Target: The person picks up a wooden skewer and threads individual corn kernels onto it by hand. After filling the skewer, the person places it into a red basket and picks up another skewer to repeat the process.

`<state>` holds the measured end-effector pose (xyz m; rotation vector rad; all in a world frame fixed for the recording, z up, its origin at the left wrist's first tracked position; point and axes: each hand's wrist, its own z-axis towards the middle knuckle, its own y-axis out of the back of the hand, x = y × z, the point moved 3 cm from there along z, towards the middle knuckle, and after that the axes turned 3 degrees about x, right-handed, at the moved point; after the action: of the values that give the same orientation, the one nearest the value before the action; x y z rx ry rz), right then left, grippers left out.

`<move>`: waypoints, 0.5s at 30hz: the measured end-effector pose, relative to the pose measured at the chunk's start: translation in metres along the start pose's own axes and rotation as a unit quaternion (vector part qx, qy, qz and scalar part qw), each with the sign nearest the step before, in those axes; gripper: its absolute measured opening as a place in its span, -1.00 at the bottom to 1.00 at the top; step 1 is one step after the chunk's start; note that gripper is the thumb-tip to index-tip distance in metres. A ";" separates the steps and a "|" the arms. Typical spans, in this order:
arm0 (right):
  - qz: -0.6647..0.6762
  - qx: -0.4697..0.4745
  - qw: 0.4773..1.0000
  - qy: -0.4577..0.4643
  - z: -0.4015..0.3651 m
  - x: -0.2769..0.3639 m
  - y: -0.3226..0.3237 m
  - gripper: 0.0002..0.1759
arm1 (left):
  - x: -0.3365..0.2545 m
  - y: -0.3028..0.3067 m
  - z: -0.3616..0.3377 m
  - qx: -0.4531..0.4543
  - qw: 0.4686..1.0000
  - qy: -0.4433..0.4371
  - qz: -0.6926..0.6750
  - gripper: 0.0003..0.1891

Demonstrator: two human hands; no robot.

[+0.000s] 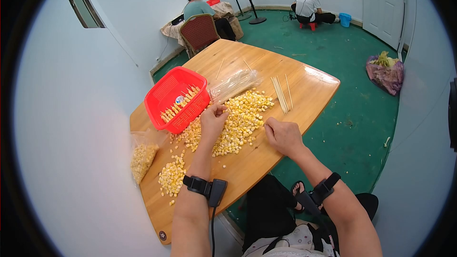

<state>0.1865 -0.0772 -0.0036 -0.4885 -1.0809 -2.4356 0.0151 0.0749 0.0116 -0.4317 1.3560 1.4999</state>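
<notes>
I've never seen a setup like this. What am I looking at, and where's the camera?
These are a person's own bare hands, filmed by one camera worn on the head, looking forward and down. Black straps circle both forearms. The left hand is over loose corn kernels; the right hand is curled beside them. Whether either holds anything is too small to tell. The wooden table also bears a red basket containing skewers, thin sticks and a clear bag of kernels.

My left hand (pixel 214 118) reaches farther forward, fingers bent, with my left forearm (pixel 190 209) nearly straight behind it. My right hand (pixel 284 136) curls loosely, knuckles up, apart from the left, my right forearm (pixel 345 209) slanting inward.
</notes>
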 end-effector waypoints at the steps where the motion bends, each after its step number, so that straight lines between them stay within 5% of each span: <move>1: 0.001 0.000 1.000 0.000 0.000 0.000 0.000 -0.85 | 0.001 0.000 0.000 0.002 1.000 -0.003 -0.001 -0.84; 15: -0.006 0.001 1.000 0.006 0.000 -0.001 -0.001 -0.86 | 0.009 -0.002 0.003 0.016 0.999 -0.001 -0.032 -0.86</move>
<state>0.1866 -0.0766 -0.0047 -0.4683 -1.0847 -2.4435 0.0142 0.0807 0.0043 -0.4483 1.3510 1.4236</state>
